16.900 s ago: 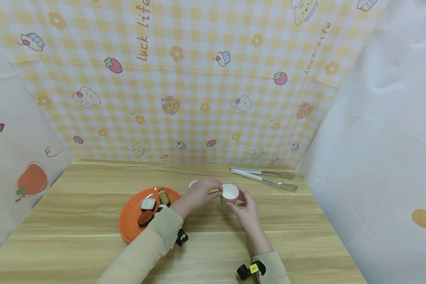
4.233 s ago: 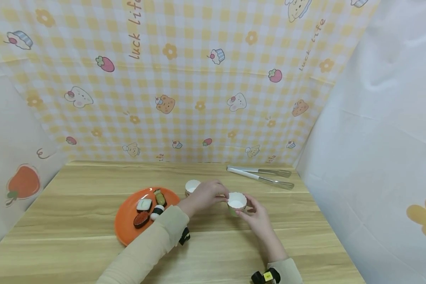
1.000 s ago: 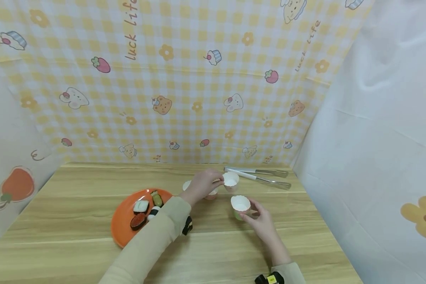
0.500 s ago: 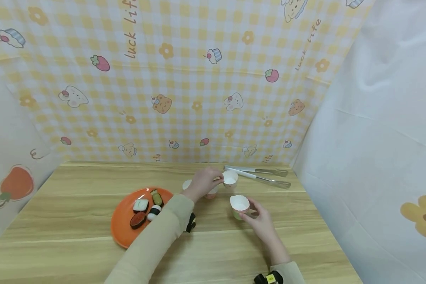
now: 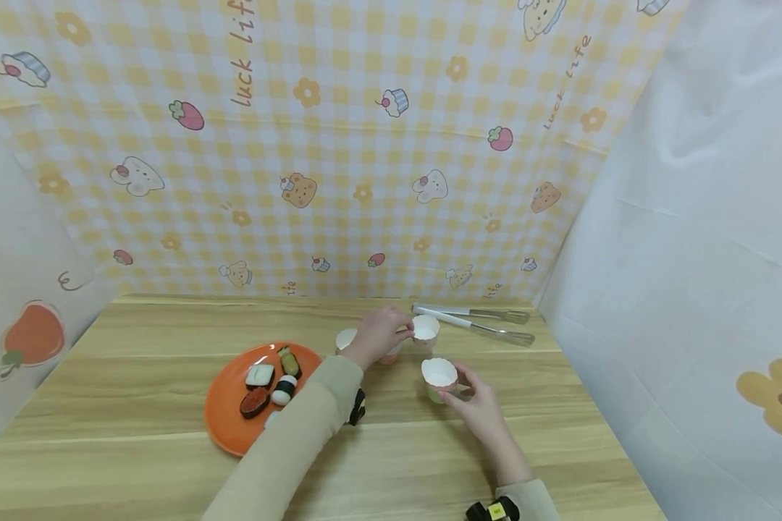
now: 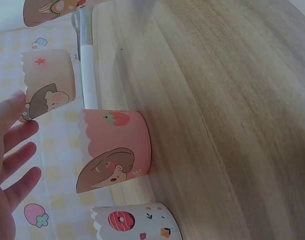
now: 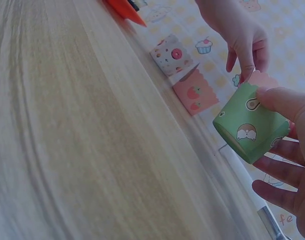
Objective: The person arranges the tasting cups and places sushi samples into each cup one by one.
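Observation:
My left hand (image 5: 379, 336) pinches the rim of a cream paper baking cup (image 6: 52, 80) printed with a cartoon face, near the table's back. Below and beside it stand a pink strawberry baking cup (image 6: 115, 140) and a white patterned baking cup (image 6: 137, 222); in the head view my left hand partly hides the pink one. Closer to me, my right hand (image 5: 478, 405) holds a green baking cup (image 7: 252, 120) between thumb and fingers, tilted in the right wrist view. A pinkish scalloped rim sticks up from the green cup; whether another cup is nested inside, I cannot tell.
An orange plate (image 5: 218, 409) with several sushi pieces (image 5: 255, 402) lies to the left, partly under the left sleeve. Tongs (image 5: 443, 318) with white handles lie spread at the back right. A patterned cloth (image 5: 365, 145) rises behind the wooden table (image 5: 417, 470).
Both hands were at one cup 4.2 seconds ago. Since then my left hand has moved back with the cream cup, away from the cup in my right. Over the last second, both stay nearly still.

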A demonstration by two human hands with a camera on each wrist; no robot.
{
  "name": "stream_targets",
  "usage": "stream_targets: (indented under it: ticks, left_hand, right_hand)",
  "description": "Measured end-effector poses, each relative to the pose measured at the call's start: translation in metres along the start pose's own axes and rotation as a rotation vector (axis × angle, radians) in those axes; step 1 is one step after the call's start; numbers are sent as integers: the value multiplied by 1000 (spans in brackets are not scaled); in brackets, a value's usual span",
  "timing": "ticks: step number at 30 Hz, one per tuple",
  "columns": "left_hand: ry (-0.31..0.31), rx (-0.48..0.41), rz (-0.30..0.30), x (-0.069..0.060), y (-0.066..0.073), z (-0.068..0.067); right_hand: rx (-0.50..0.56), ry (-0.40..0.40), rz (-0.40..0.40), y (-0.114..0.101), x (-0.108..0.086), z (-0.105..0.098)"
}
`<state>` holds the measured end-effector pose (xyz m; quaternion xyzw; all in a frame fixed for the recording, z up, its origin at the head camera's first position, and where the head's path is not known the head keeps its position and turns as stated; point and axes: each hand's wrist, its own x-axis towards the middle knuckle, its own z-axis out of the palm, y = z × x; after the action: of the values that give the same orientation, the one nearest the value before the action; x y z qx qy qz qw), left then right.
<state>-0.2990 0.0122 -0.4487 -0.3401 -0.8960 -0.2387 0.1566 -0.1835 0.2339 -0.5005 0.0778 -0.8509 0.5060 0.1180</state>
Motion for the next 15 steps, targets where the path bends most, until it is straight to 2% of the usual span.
stream_targets:
  ticks: [8,15]
  left_hand:
    - [-36,12,-10,0,0,2]
    - [-64,14,-19,-1,0,5]
  right_hand:
    - [-5,9,-29,0,0,2]
    - [13,0,-10,1,1,2]
